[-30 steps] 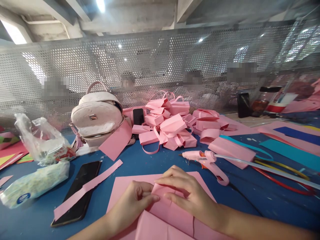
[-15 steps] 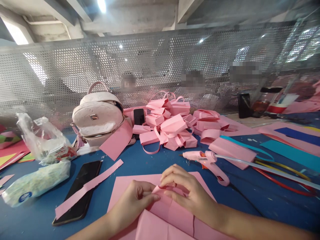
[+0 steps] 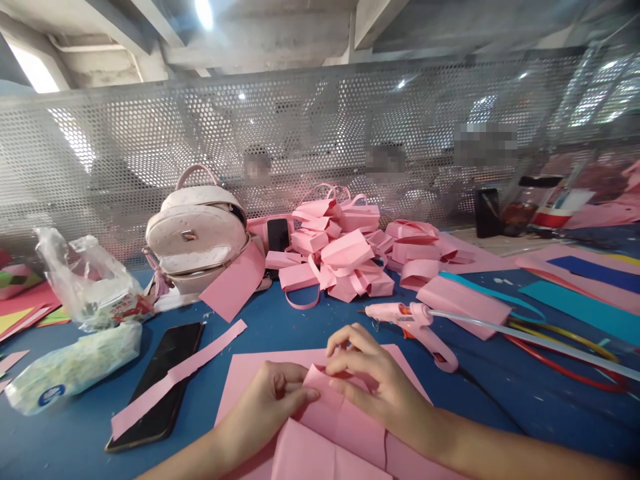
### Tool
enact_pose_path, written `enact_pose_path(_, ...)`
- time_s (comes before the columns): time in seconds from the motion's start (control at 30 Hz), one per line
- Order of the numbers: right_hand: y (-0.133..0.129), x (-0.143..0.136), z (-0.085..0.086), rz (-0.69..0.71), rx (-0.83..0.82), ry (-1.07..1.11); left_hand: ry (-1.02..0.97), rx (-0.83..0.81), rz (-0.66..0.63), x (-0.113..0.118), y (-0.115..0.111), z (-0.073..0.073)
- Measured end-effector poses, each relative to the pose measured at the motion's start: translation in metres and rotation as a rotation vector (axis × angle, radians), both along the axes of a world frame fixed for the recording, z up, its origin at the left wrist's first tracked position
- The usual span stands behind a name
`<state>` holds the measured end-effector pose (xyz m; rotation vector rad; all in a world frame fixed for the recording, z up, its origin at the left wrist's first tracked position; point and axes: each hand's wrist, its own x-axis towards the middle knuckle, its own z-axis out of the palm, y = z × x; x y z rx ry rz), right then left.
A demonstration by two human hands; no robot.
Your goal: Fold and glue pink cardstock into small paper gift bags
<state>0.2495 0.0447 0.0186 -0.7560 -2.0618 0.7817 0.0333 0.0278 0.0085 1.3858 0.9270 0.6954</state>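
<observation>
Some smooth, angularly folded pink paper [image 3: 351, 424]

No readable text, blue pack logo [image 3: 51, 395] indistinct

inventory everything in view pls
folded paper: count unclear, pink, front centre
sheets: several, pink, front, back
paper heap: 1, pink, back centre
strips: several, multicoloured, left, right
glue gun: 1, pink, right
phones: at least 2, black, left, back
backpack: 1, pale pink, back left
packet: 1, greenish, left
bag: 1, clear, left
jar: 1, brownish, right
barrier: 1, grey, behind
table: 1, blue, foreground
left hand: 1, bare, holding folded paper
right hand: 1, bare, at folded paper
</observation>
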Motion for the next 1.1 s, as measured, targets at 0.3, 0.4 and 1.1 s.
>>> enact_pose_path(0.3,0.0015,-0.0043,0.0019,-0.006,-0.059,-0.041,-0.081,0.02,0.221,0.0017,-0.0014,-0.0003)
enact_pose_path(0.4,0.0033,-0.0049,0.0043,-0.036,-0.137,-0.018,-0.076,0.077,0.327,0.0007,-0.0028,-0.0017)
enact_pose_path(1.1,0.008,-0.0009,-0.0027,-0.046,-0.307,0.056,0.015,0.231,0.386,0.0015,-0.0059,0.0023)
